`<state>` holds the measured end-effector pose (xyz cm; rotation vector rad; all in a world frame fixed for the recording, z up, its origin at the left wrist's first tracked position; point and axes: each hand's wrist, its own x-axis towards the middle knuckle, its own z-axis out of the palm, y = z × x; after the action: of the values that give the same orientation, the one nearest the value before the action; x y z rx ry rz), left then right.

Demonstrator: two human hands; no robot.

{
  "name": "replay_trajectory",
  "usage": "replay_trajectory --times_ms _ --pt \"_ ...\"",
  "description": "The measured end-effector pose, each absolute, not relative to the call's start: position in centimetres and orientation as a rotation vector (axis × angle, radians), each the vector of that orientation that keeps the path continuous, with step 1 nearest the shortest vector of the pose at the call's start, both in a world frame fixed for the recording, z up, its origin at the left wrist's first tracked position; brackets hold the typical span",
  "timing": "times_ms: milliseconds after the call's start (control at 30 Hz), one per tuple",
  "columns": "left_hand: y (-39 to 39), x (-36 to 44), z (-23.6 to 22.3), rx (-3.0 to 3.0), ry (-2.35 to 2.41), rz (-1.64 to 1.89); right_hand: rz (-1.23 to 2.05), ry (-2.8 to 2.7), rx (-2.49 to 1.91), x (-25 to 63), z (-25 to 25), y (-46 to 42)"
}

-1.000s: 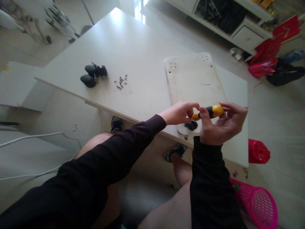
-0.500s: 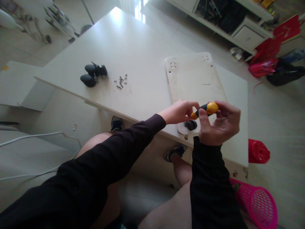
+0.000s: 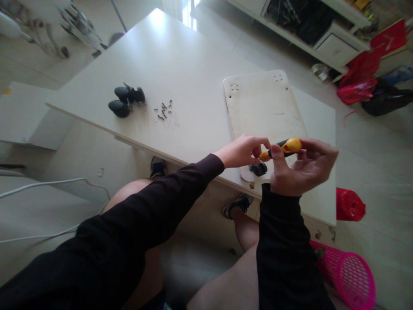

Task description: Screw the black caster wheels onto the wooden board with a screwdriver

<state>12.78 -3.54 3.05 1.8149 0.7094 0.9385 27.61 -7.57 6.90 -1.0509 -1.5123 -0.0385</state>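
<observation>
My right hand (image 3: 301, 168) grips the handle of a yellow and black screwdriver (image 3: 292, 146), thumb on the near side and fingers behind the butt. At the screwdriver's front end, my left hand (image 3: 247, 150) is closed, fingers curled in a pinch; its fingertips and the screwdriver's shaft are largely hidden. Just below the two hands a black caster wheel (image 3: 258, 168) sits on the near corner of a white rounded board (image 3: 261, 103). The board lies flat on the table, with small groups of holes at its far corners.
Several black casters (image 3: 125, 101) lie together on the left of the white table (image 3: 187, 77). Beside them is a scatter of small screws (image 3: 164, 110). A pink mesh basket (image 3: 355, 277) and a red bag (image 3: 350, 204) are on the floor at right.
The screwdriver handle has turned and shifted slightly right, and the fingers of my right hand reach farther out. My left hand stays almost where it was.
</observation>
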Motion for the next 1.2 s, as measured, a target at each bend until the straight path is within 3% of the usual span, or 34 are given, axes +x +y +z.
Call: replay_trajectory --times_ms 233,567,633,767,867,1000,1200 --pt "-3.1 12.4 3.3 1.882 0.833 0.95 0.038 -1.436 -0.981 28.3 6.3 -6.6" --pt "-2.9 9.4 4.2 1.757 1.324 1.014 0.023 -1.13 -1.334 30.6 7.3 -6.6" --pt "-2.9 8.7 4.4 1.644 1.383 1.05 0.007 -0.934 -1.47 32.6 6.3 -6.5" --pt "-2.6 7.3 4.4 1.337 1.422 1.17 0.406 -0.733 -1.689 36.1 3.1 -6.7" --pt "-2.2 6.3 4.3 1.088 1.346 1.247 0.494 -0.69 -1.715 37.3 0.8 -7.6" --pt "-1.6 5.2 4.9 0.829 1.29 1.36 0.433 -0.548 -1.769 37.6 -2.3 -9.4" --pt "-0.9 3.9 5.7 0.701 1.325 1.475 0.715 -0.371 -1.735 35.1 -6.2 -11.6"
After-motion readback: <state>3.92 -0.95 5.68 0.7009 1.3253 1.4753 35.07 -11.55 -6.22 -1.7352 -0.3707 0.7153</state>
